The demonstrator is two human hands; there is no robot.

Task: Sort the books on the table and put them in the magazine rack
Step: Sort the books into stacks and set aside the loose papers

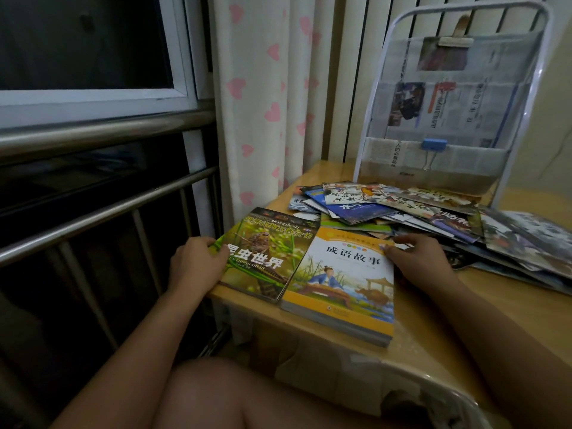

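Two sorted books lie before us, left hand (198, 261) gripping the green book (266, 252), right hand (421, 258) pinching the yellow book (343, 283); next we judge they go into the magazine rack (448, 97).

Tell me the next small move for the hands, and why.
Probably lift the yellow book with the right hand and carry it to the rack. That hand already pinches its top right corner, the left hand grips the green book beside it, both lie squared at the table edge, and the pile behind looks unsorted.
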